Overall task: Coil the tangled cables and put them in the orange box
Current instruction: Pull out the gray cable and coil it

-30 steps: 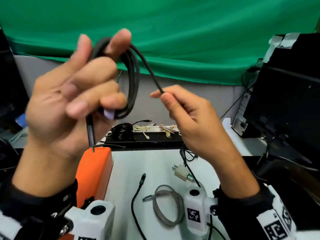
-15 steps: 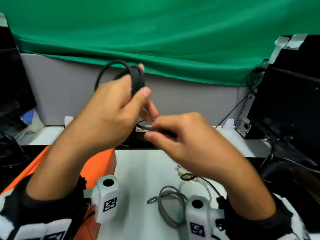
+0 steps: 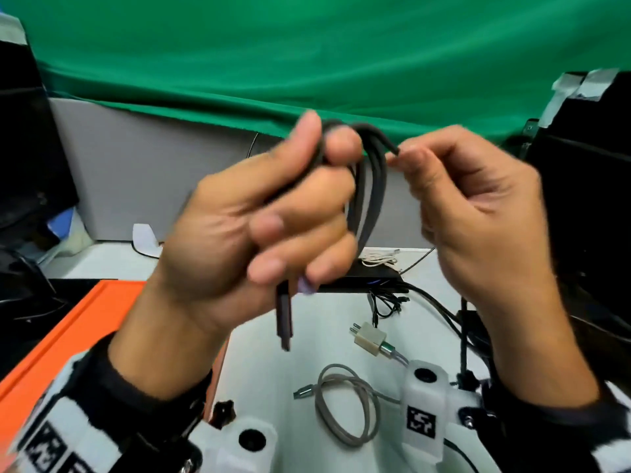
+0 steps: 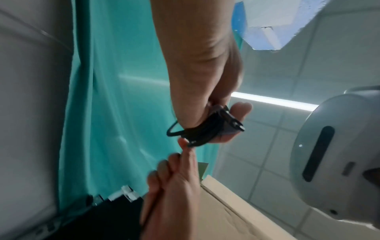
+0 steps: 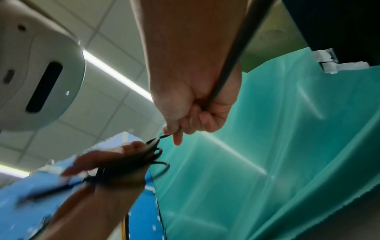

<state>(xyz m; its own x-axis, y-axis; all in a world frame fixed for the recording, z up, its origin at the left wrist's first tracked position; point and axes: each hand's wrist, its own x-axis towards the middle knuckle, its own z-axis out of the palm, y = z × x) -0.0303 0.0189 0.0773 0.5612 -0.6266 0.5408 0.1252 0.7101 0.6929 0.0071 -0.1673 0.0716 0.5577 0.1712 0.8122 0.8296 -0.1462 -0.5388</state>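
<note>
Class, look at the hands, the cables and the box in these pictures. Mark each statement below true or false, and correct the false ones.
1. The left hand grips a black coiled cable. True.
2. The right hand is open and holds nothing. False: it pinches the cable's free strand.
3. A grey cable lies looped on the table. True.
4. The black coil already lies in the orange box. False: it is held in the air.
</note>
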